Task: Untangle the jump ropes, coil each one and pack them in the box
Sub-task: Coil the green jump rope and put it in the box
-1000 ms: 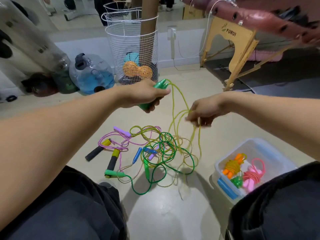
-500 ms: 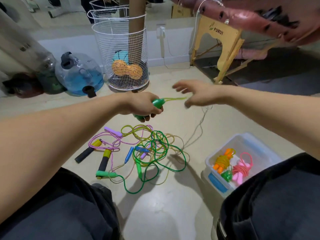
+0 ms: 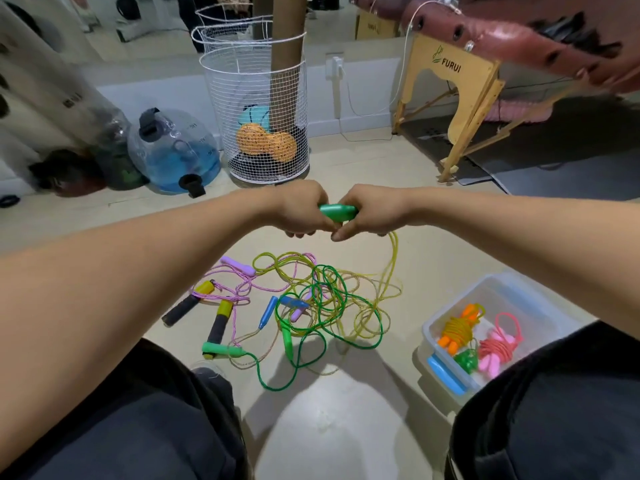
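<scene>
My left hand [image 3: 300, 210] and my right hand [image 3: 370, 213] meet above the floor, both gripping a green handle [image 3: 337, 212] between them. A yellow-green rope [image 3: 390, 261] hangs from under my right hand down into the tangle [image 3: 322, 303] of green, yellow and pink ropes on the floor. Loose in the tangle lie a purple handle [image 3: 238, 266], blue handles [image 3: 268, 311], two black-and-yellow handles [image 3: 220, 323] and a green handle [image 3: 221, 349]. The clear plastic box [image 3: 485, 289] at the right holds coiled orange [image 3: 457, 329], pink [image 3: 498, 348] and small green [image 3: 467, 360] ropes.
A white wire basket [image 3: 256, 109] with balls stands behind the hands, a blue water jug [image 3: 173, 150] to its left. A wooden table leg [image 3: 460, 105] and a dark mat [image 3: 554, 147] lie at the right. My knees fill the bottom corners.
My right hand has let go of the lifted rope loops, swung outward, then come back to grip the green handle beside my left hand. The loops have dropped to the floor.
</scene>
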